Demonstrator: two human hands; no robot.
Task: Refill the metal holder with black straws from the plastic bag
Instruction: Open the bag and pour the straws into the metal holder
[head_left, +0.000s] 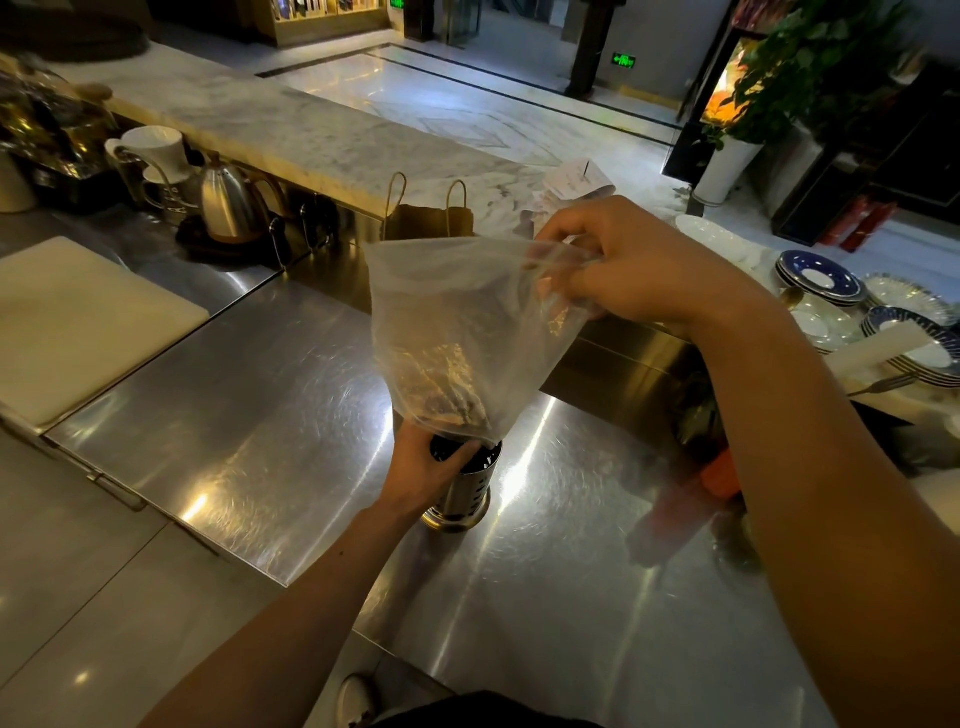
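A perforated metal holder (464, 493) stands upright on the steel counter (270, 415), with black straws (457, 451) filling its mouth. My left hand (423, 467) wraps around the holder's upper part and the straw tops. A clear plastic bag (457, 332) hangs upside down over the holder, its narrow lower end meeting the straws. My right hand (628, 265) pinches the bag's upper corner, raised above the counter. Dark straw shapes show dimly through the bag's lower half.
A white cutting board (78, 317) lies at the left. A steel kettle (231, 205) and white dripper cups (156, 150) stand at the back left. A brown paper bag (431, 218) sits behind the plastic bag. Stacked blue-rimmed plates (826, 278) crowd the right side.
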